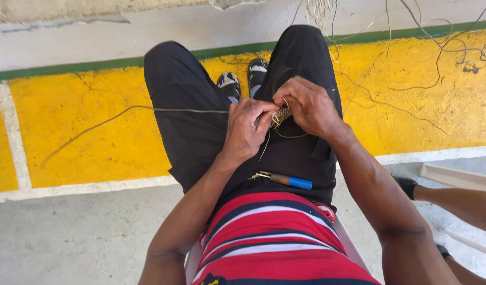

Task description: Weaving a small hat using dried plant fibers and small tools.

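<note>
Red, white and dark stripes of a shirt (274,237) fill the bottom middle of the frame, closest to the camera. Just above it, in the middle, sits a small woven bundle of fibre (280,116), held over the lap between both hands. The left hand (245,129) is closed on the bundle's left side, thumb and fingers pinching it, likely to keep it from turning. The right hand (309,105) curls over the right side, fingertips pinched shut on the strands, so the weave stays tight. A long thin strand (148,110) runs from the bundle out to the left of the frame and drops to the floor. It looks pulled straight near the hands.

Lower on the lap lies a small tool with a brown and blue handle (285,180), touching no hand, close enough to grab. Black shorts (190,105) cover both legs, and two sandals (243,82) show between the knees. Beneath is a yellow painted floor (74,116) with white lines. Loose fibres (443,47) lie at the upper right. Another person's arm (459,203) shows at the right edge.
</note>
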